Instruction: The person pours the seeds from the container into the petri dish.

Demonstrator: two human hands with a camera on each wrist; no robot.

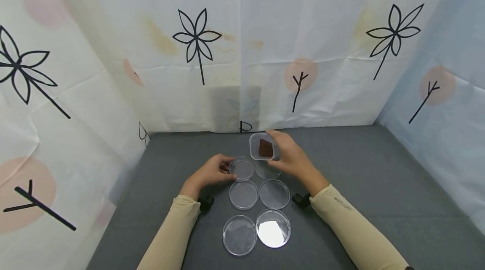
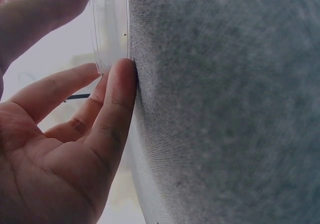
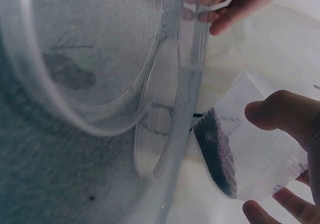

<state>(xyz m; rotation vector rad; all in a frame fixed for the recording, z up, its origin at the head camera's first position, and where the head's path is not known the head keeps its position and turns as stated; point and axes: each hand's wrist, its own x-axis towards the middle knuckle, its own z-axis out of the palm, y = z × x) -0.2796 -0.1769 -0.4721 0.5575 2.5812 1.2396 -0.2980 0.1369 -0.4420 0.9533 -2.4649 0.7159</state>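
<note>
My left hand (image 1: 209, 173) holds the rim of the far-left clear petri dish (image 1: 242, 168) between thumb and fingers. In the left wrist view the side wall of that dish (image 2: 112, 29) shows between the thumb and fingertips. With my right hand (image 1: 291, 156) I grip a small clear square container (image 1: 254, 145), tilted above the far-right petri dish (image 1: 267, 170). Dark brown granular material (image 1: 265, 148) lies in the container; in the right wrist view it is gathered along one side (image 3: 217, 151).
Nearer me stand two middle dishes, left (image 1: 243, 194) and right (image 1: 274, 194), then a front-left dish (image 1: 239, 235) and a front-right dish (image 1: 273, 228) with a bright reflection. All rest on a grey table (image 1: 360, 169) before a patterned curtain (image 1: 322, 30).
</note>
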